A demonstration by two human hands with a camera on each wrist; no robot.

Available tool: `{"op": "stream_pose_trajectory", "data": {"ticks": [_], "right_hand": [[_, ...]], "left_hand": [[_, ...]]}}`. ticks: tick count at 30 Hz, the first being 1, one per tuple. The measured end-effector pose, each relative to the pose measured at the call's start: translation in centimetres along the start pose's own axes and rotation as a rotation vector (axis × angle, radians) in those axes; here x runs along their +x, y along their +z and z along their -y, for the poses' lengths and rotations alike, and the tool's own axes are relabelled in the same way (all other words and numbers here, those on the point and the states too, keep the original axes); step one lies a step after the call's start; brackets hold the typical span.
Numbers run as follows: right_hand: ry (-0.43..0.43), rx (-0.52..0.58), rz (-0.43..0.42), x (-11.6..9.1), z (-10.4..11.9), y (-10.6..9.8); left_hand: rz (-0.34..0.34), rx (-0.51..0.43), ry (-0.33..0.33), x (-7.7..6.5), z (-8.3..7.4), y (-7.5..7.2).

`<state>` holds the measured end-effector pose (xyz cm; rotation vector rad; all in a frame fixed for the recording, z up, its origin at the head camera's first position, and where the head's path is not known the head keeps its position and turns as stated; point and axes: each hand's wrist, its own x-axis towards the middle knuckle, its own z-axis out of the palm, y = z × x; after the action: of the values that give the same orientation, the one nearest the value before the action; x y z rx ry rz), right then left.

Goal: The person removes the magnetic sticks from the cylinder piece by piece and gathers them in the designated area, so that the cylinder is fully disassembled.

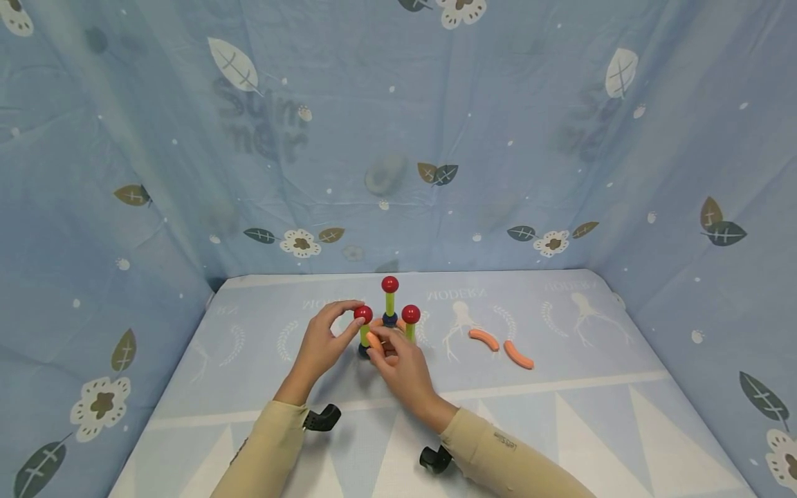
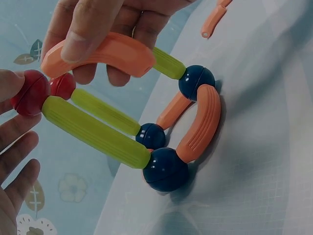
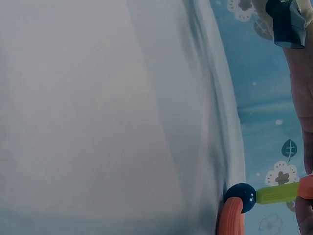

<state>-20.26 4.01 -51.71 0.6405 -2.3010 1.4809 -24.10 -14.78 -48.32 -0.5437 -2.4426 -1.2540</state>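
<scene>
A frame of toy building pieces stands on the table: dark blue balls [image 2: 166, 169] joined by curved orange sticks [image 2: 204, 125] at the bottom, with green rods [image 2: 98, 131] rising from them. Red balls [image 1: 389, 284] cap the rods. With thumb and fingertips, my left hand [image 1: 320, 346] pinches the near left red ball [image 2: 32, 93]. My right hand [image 1: 407, 370] holds a loose curved orange stick [image 2: 102, 54] between thumb and fingers, close beside that ball. Part of the frame is hidden behind the right hand in the head view.
Two more curved orange sticks, one [image 1: 484, 339] and another [image 1: 519, 355], lie on the table to the right of the frame. A patterned cloth [image 1: 398, 409] covers the table. Blue printed curtains [image 1: 349, 138] enclose the back and sides.
</scene>
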Motion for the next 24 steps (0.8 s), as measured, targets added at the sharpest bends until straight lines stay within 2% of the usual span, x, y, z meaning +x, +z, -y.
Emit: {"op": "stream_pose_trajectory", "data": {"ticks": [7,12,24], "right_hand": [[0.003,0.007,0.036,-0.9,-0.6,-1.3],[0.031,-0.019,0.055,-1.7,-1.4,-2.6],[0.118,-0.133,0.064,-3.2,-4.2,-8.1]], "left_hand": [[0.001,0.003,0.02,0.0,0.1,0.0],[0.006,0.013,0.006,0.1,0.1,0.1],[0.018,0.016,-0.02,0.0,0.1,-0.1]]}}
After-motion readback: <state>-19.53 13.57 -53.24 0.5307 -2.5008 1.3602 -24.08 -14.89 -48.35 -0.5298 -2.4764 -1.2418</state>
